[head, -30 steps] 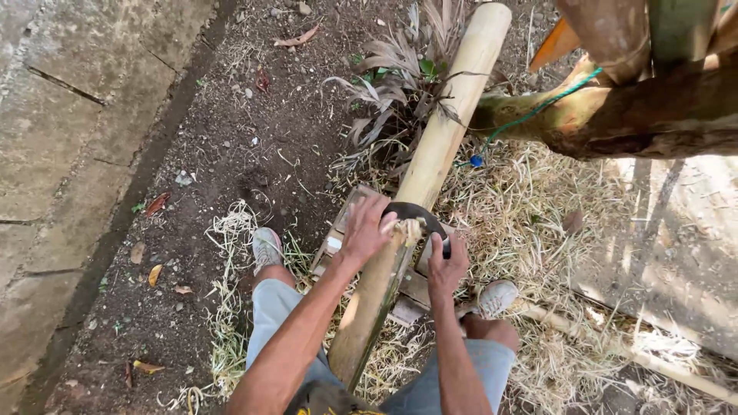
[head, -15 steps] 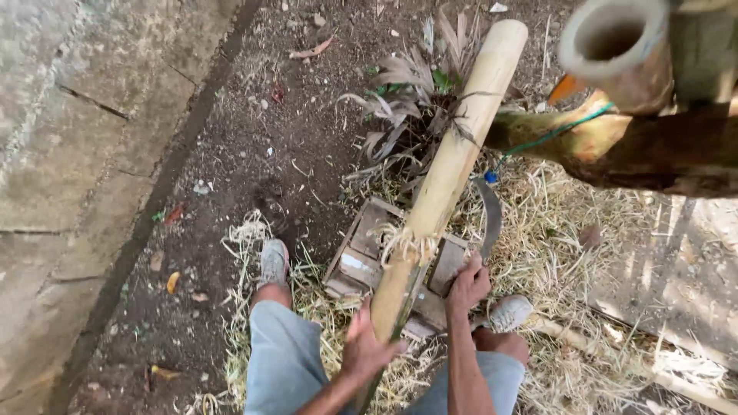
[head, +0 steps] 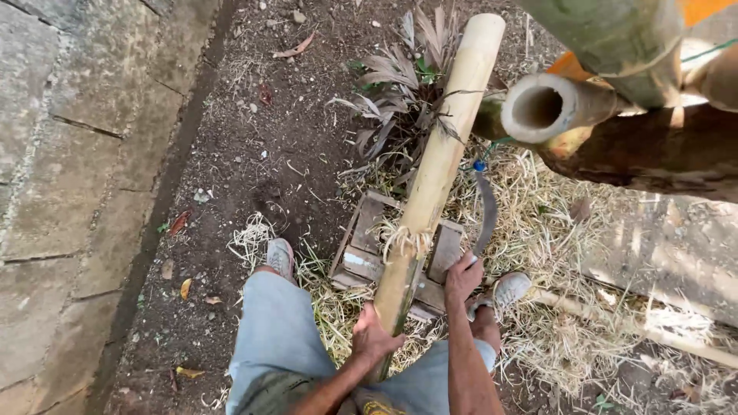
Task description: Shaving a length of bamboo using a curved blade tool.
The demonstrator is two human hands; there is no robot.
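Note:
A long pale bamboo pole (head: 442, 157) slants from between my knees up toward a small plant, resting on a low wooden pallet (head: 369, 246). My left hand (head: 374, 336) grips the pole's near end. My right hand (head: 463, 277) holds a curved blade (head: 487, 211) with a blue tip, lifted to the right of the pole. Curled shavings (head: 403, 237) hang from the pole where it crosses the pallet.
Dry straw (head: 553, 253) covers the ground on the right. A structure of thick bamboo tubes (head: 569, 107) juts in at the upper right. A stone-paved strip (head: 69, 154) runs along the left beside bare soil. A spiky plant (head: 403, 84) grows behind the pallet.
Both hands left the blade at the pole's shaved spot. The left hand slid down to the pole's near end; the right hand swung the curved blade out to the right.

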